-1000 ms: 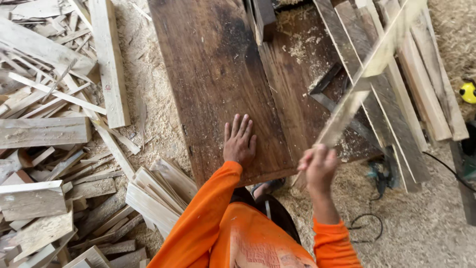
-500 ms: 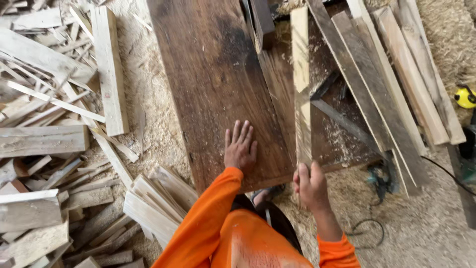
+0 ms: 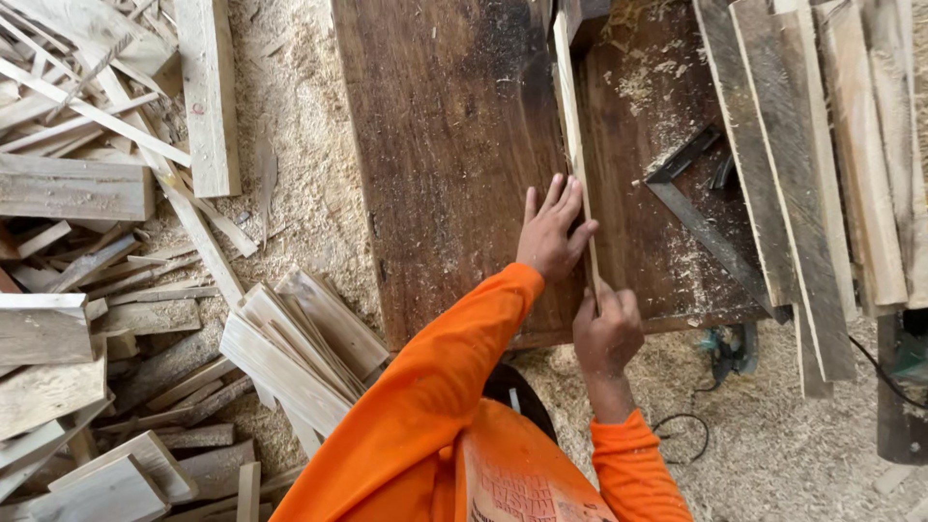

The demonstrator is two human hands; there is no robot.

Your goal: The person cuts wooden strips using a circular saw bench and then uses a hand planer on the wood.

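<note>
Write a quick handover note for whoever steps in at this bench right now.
Left hand: flat on the dark work table, fingers spread, touching the thin wood strip.
Right hand: gripping the strip's near end at the table's front edge.
Strip: set on edge, running lengthwise away down the table.
Done: strip is positioned on the table.
Left: no cut visible yet. Stacked planks wait on the right, offcuts on the left.

Bare dark tabletop (image 3: 454,145) lies open leftward; a metal square (image 3: 710,232) blocks the right.
</note>
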